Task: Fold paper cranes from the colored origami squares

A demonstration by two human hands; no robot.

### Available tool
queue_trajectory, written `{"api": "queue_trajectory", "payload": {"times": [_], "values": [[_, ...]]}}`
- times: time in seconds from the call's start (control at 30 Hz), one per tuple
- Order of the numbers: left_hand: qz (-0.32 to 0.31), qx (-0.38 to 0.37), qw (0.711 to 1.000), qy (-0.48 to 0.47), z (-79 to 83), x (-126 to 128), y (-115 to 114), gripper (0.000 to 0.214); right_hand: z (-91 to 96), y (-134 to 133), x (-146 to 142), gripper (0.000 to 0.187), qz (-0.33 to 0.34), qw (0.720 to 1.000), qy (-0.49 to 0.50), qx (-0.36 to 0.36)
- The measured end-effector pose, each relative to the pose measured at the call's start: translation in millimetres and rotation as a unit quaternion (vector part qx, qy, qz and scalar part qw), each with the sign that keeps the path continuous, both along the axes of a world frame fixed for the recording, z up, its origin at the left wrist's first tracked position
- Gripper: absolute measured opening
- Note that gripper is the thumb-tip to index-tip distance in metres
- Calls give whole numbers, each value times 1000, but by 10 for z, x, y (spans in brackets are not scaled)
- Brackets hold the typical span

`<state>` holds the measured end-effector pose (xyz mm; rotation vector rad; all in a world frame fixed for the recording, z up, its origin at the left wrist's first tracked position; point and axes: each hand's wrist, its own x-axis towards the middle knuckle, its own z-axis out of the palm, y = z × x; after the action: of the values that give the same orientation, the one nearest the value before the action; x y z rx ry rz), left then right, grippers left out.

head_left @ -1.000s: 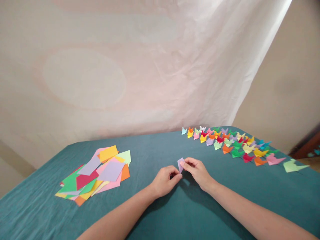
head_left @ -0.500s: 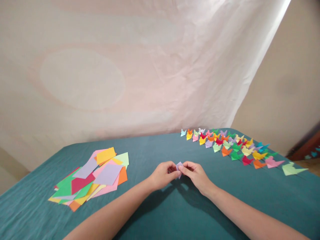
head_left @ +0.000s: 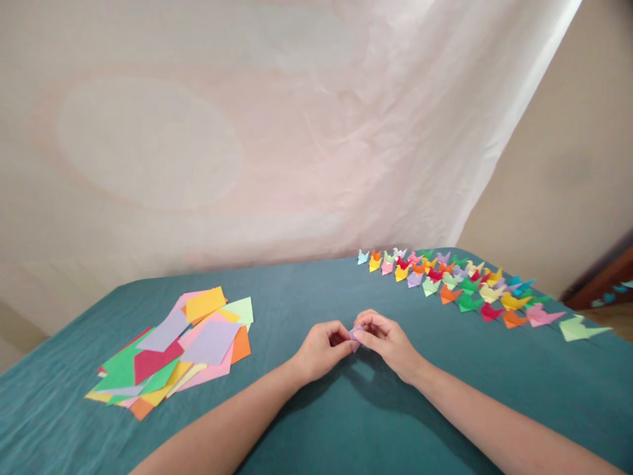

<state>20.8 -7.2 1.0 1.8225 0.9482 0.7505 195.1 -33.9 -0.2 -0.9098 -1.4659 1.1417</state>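
Observation:
Both of my hands meet over the middle of the teal tablecloth (head_left: 356, 422). My left hand (head_left: 321, 348) and my right hand (head_left: 388, 338) pinch a small folded lilac paper piece (head_left: 355, 335) between their fingertips. The piece is held just above the cloth and is mostly hidden by the fingers. A loose pile of coloured paper squares (head_left: 173, 343) lies to the left of my left hand.
Several small folded paper cranes in many colours (head_left: 459, 284) stand in rows at the back right of the table, with a pale green one (head_left: 578, 328) nearest the right edge. A cream sheet (head_left: 247, 132) hangs behind the table. The table's right edge drops toward a wooden floor.
The lilac piece, upright between my fingers a second ago, now sits lower and more hidden in both hands' fingertips. My hands have drawn closer together.

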Motion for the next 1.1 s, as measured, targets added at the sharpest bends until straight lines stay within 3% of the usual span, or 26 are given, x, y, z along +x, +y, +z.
{"api": "queue_trajectory", "payload": {"times": [0.33,0.73,1.1], "values": [[18,15,999,-23,-45,-10,21,21,7,7,13,9,-8,999,-44,18],[34,6,997,-69,-53,-7,32,24,21,8,-38,12,-78,994,-72,13],[26,-10,994,-109,10,-15,23,33,18,-36,-65,27,-33,987,-153,17]]}}
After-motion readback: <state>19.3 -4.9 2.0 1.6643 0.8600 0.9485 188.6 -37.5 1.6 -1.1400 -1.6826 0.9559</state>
